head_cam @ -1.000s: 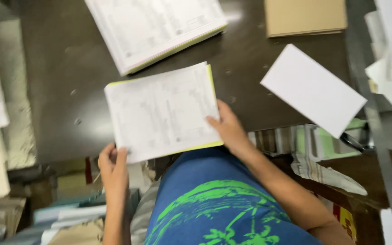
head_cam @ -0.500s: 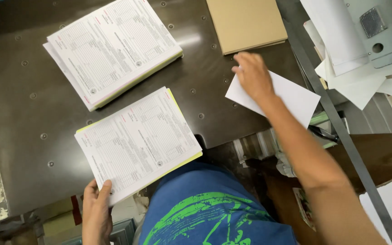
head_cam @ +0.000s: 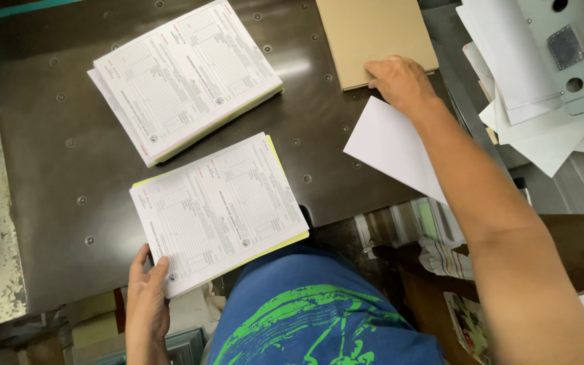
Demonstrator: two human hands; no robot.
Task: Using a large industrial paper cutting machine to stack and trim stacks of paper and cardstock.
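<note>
A thin stack of printed forms — white top sheet, yellow sheets beneath — lies tilted on the dark metal table, its near corner overhanging the edge. A tan cardboard sheet lies flat at the far side.

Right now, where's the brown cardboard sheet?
In the head view, the brown cardboard sheet lies at the top of the dark table, right of centre, with the right hand on its lower right corner.

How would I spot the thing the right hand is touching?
Start at the dark metal table and go to its far edge, past two stacks of printed forms. The right hand rests on a cardboard sheet: plain brown and unprinted, unlike the white paper around it.
</note>
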